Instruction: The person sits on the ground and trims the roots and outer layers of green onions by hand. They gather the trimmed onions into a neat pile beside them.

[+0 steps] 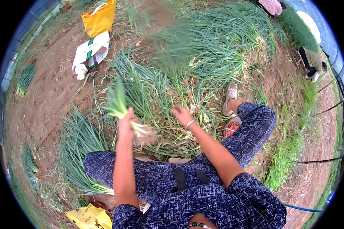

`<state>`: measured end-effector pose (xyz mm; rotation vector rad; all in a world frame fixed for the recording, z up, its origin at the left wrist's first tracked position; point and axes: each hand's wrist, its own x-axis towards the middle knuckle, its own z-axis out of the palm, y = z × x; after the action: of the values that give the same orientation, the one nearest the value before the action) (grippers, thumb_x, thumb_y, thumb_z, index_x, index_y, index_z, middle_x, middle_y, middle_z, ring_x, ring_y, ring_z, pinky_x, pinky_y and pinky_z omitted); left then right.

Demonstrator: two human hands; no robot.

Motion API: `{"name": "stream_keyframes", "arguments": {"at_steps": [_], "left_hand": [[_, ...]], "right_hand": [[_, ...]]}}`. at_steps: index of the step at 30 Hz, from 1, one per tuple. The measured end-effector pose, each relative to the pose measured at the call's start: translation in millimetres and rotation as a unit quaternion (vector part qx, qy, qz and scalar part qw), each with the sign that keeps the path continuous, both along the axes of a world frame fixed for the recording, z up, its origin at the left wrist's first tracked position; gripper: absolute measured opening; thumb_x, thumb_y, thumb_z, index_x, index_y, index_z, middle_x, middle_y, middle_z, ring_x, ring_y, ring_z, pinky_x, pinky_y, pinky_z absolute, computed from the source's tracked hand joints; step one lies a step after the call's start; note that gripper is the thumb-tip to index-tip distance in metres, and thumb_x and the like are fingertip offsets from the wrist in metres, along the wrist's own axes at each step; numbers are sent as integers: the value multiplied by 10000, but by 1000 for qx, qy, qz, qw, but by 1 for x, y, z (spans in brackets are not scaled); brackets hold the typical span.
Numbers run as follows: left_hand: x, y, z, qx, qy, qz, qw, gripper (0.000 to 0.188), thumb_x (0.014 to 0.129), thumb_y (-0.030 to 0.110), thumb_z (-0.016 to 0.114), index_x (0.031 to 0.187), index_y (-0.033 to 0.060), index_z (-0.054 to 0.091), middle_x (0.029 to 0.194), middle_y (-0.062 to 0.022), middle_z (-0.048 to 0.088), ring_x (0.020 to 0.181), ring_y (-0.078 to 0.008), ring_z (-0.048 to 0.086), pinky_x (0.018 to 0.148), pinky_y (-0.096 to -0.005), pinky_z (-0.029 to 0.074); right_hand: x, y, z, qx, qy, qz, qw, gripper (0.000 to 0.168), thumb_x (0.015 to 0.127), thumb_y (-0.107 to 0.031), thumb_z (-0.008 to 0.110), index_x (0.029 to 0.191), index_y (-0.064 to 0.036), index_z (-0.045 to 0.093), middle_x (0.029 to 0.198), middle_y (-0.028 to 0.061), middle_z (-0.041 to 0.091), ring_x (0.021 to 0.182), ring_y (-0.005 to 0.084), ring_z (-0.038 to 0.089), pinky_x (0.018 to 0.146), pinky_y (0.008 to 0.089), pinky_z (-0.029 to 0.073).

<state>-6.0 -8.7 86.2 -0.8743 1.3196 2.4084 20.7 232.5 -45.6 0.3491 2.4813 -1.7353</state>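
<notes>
My left hand (126,126) is closed around a bunch of green onions (119,107). The leaves point away from me, and the white stems and pale roots stick out on the right, partly blurred. To the right of it, my right hand (182,114) hovers above onion litter (175,137) with its fingers curled. Whether anything small is between those fingers is too blurred to tell. Beyond both hands lie loose green onions (143,91), joined by a larger heap (215,40) farther off. A trimmed-looking pile of green onions (80,148) rests beside my left knee.
A small container with red strips (231,128) sits by my shoe (231,98). A white bag (91,51) and a yellow bag (99,18) stand far left; a yellow sack (90,216) lies near left. Two people (312,61) are bent over at far right. Smaller onion bundles (26,78) dot the soil.
</notes>
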Motion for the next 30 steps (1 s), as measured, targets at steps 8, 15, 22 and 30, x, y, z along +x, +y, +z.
{"name": "stream_keyframes", "arguments": {"at_steps": [8,15,22,30], "left_hand": [[2,-65,-27,70,-40,51,995,162,881,144,575,792,118,443,555,50,365,460,-69,353,438,-226,321],[-25,-39,-42,138,-86,45,986,133,863,109,582,802,112,464,573,33,414,469,-90,399,456,-236,353],[-29,-41,-25,47,-37,52,997,176,841,73,588,998,19,529,940,-117,633,914,-258,615,829,-389,514],[-7,-71,-49,114,-40,-4,993,114,873,100,574,953,84,494,666,-14,517,505,-96,457,483,-254,416]], "right_hand": [[-51,96,-78,221,-259,-67,938,1211,529,-590,785,1358,98,231,1287,289,447,1187,371,469,981,386,400],[-52,23,-39,254,-213,-2,943,535,698,-333,665,1128,-36,549,974,176,640,887,302,634,782,386,504],[3,-27,-5,277,-64,92,954,550,695,-340,675,1163,-82,544,994,191,630,935,347,600,809,438,474],[7,12,-7,417,-58,-40,906,443,756,-249,659,1140,-49,564,922,160,639,904,324,606,791,419,477]]}}
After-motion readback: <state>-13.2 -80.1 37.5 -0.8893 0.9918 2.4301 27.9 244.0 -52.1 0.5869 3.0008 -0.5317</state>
